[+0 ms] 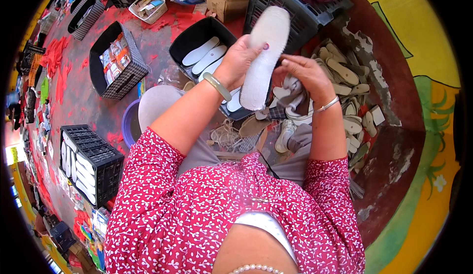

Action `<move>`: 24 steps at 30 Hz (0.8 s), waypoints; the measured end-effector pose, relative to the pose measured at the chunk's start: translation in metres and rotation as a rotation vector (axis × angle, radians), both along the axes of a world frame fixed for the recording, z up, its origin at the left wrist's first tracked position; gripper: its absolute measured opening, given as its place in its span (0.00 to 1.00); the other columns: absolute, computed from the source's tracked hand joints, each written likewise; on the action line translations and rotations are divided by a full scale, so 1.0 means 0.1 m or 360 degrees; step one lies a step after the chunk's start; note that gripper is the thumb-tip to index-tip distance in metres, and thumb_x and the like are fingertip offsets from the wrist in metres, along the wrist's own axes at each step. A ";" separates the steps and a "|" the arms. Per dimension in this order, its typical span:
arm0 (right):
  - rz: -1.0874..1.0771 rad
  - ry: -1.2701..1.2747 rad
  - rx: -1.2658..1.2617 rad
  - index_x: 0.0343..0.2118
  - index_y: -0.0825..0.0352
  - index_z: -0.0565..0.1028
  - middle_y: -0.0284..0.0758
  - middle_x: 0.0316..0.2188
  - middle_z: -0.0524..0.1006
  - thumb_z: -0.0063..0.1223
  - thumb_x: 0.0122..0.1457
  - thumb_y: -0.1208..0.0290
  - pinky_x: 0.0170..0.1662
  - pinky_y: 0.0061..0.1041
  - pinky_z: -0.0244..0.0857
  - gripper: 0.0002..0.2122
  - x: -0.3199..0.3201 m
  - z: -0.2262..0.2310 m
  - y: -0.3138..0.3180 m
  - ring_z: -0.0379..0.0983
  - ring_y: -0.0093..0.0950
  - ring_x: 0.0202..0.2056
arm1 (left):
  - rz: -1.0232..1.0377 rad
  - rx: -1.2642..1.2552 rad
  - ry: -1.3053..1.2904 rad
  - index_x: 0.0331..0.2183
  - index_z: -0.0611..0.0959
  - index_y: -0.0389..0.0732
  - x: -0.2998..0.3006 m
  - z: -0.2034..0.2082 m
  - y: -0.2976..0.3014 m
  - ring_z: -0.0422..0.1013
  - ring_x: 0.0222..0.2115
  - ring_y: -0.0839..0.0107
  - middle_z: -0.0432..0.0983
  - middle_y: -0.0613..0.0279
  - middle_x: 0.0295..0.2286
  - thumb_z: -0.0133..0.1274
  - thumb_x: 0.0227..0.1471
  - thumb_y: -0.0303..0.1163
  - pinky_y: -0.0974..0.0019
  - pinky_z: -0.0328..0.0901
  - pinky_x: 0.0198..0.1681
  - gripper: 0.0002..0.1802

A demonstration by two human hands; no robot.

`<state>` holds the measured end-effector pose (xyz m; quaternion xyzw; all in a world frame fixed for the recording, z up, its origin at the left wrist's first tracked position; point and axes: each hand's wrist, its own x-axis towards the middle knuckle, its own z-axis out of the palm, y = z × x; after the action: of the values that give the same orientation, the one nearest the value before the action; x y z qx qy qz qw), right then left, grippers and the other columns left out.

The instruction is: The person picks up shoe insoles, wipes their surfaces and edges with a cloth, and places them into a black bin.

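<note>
A long white fuzzy insole [270,52] with a small round reddish mark stands upright in front of me. My left hand [240,62] grips it by its left edge, the thumb lying across its face. Just beyond the right edge of the insole is my right hand [309,77], its fingers drawn together. Whatever its fingertips pinch, if anything, is too small to make out. Behind my left hand, a black bin [180,46] holds several white insoles [209,60], partly covered by my hand and the raised insole.
On the right, a heap of beige shoes and soles [345,74] lies against a peeling wall [394,126]. Loose string [226,133] lies below my hands. Further left are a patterned basket [130,64], a purple tub [129,121] and a black crate [106,168]; a dark crate [290,13] stands ahead.
</note>
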<state>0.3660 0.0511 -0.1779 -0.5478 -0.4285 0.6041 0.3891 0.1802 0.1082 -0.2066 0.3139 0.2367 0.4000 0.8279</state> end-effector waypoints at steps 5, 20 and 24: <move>-0.0299 -0.0147 0.0198 0.26 0.74 0.77 0.30 0.22 0.75 0.52 0.55 0.72 0.28 0.15 0.62 0.09 0.02 0.07 -0.01 0.68 0.16 0.24 | -0.0231 0.0301 0.0168 0.45 0.69 0.37 0.00 -0.08 -0.08 0.70 0.39 0.75 0.72 0.62 0.39 0.48 0.55 0.30 0.69 0.66 0.43 0.16; -0.0235 -0.0180 0.0403 0.30 0.73 0.76 0.25 0.23 0.73 0.54 0.54 0.73 0.27 0.12 0.59 0.08 -0.01 0.16 -0.07 0.65 0.12 0.24 | -0.0197 0.0551 0.0411 0.40 0.78 0.37 -0.20 0.18 0.10 0.72 0.34 0.78 0.75 0.66 0.33 0.54 0.50 0.31 0.75 0.70 0.35 0.14; -0.0309 -0.0369 0.0518 0.35 0.74 0.76 0.26 0.26 0.73 0.53 0.54 0.71 0.30 0.12 0.60 0.10 -0.09 0.34 -0.14 0.65 0.12 0.27 | -0.0211 0.0676 0.0454 0.39 0.78 0.36 -0.28 0.33 0.31 0.73 0.32 0.77 0.76 0.65 0.32 0.54 0.49 0.31 0.74 0.70 0.35 0.14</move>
<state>0.3570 0.0369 -0.1435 -0.5822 -0.5074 0.4196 0.4769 0.1526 0.1391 -0.1732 0.5487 0.2406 0.3373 0.7262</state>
